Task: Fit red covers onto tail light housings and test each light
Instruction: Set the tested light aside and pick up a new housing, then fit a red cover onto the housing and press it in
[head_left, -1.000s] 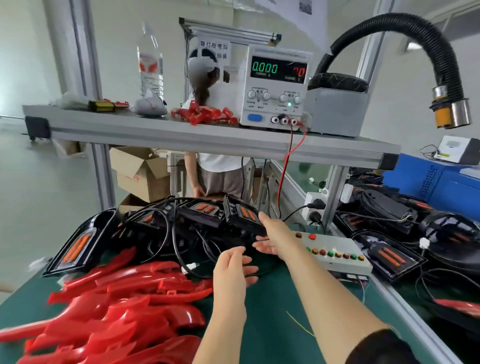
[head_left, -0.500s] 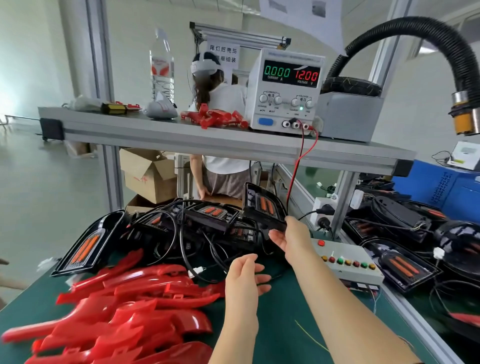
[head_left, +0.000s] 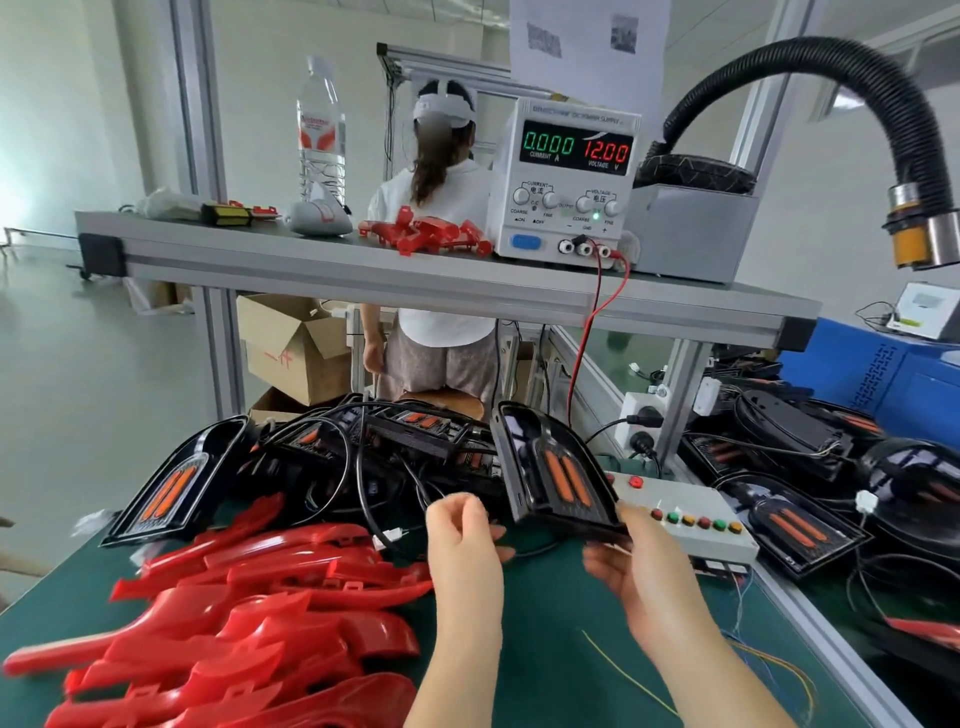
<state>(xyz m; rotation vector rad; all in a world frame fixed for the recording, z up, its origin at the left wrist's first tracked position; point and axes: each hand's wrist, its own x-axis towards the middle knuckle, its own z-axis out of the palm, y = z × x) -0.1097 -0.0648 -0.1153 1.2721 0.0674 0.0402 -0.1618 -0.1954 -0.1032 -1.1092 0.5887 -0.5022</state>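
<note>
My right hand (head_left: 631, 564) grips the near edge of a black tail light housing (head_left: 550, 467) with two orange strips, lifted and tilted up off the pile. Just left of the housing, my left hand (head_left: 462, 535) is held with its fingers loosely curled; whether it holds a wire I cannot tell. A heap of red covers (head_left: 249, 623) lies on the green bench at the front left. More black housings (head_left: 171, 483) and tangled black cables lie behind the covers. A grey test box (head_left: 691, 525) with coloured buttons sits right of the held housing.
A power supply (head_left: 569, 176) reading 12.00 V stands on the upper shelf (head_left: 363, 270), with red leads hanging down. Finished housings (head_left: 795, 530) fill the right side. A black extraction hose (head_left: 883, 104) hangs at the upper right. A person stands beyond the bench.
My right hand has lifted one housing from the pile and drawn it toward me, tilting it upright. My left hand stayed close beside it.
</note>
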